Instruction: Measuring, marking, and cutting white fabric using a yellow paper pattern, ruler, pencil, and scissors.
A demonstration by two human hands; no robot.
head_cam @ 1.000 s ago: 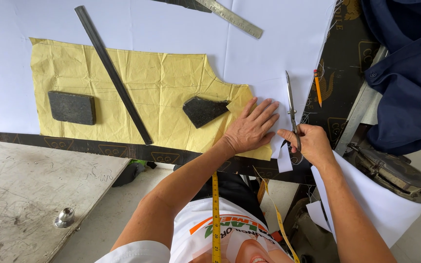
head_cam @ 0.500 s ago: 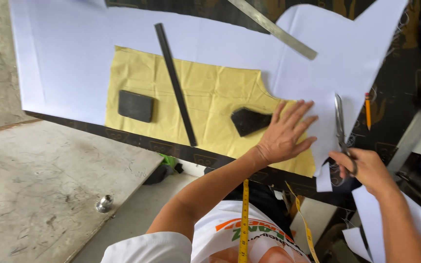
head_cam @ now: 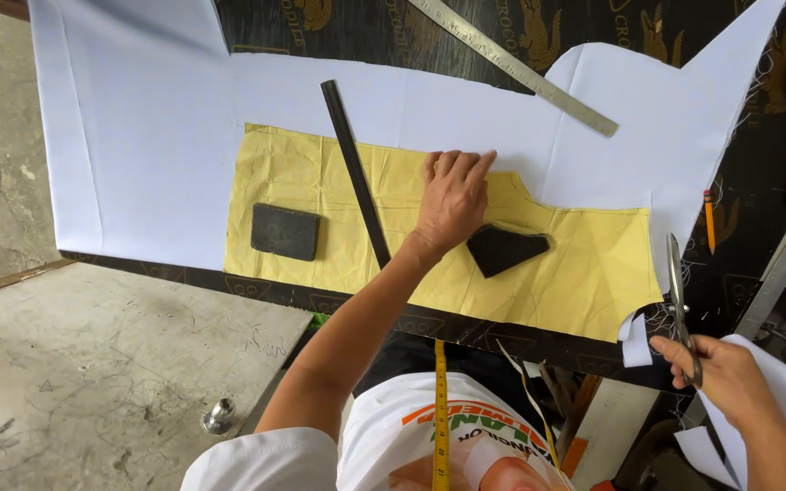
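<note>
My left hand (head_cam: 453, 198) lies flat, fingers together, on a yellow paper pattern (head_cam: 575, 264) spread over white fabric (head_cam: 147, 155). It rests between a black straight bar (head_cam: 355, 171) and a dark wedge-shaped weight (head_cam: 504, 248). My right hand (head_cam: 719, 368) grips the handles of a pair of scissors (head_cam: 677, 282) at the pattern's right edge, blades pointing away from me. A dark rectangular weight (head_cam: 285, 231) sits on the pattern's left part.
A long metal ruler (head_cam: 513, 64) lies diagonally at the far side of the dark patterned table (head_cam: 338, 32). An orange pencil (head_cam: 709, 220) lies at the right. A yellow tape measure (head_cam: 440, 414) hangs at my chest. The concrete floor (head_cam: 75, 364) holds a small metal knob (head_cam: 218, 416).
My left hand has slid left along the pattern, past the wedge weight, toward the black bar. The right hand with the scissors has dropped back toward the table's near edge.
</note>
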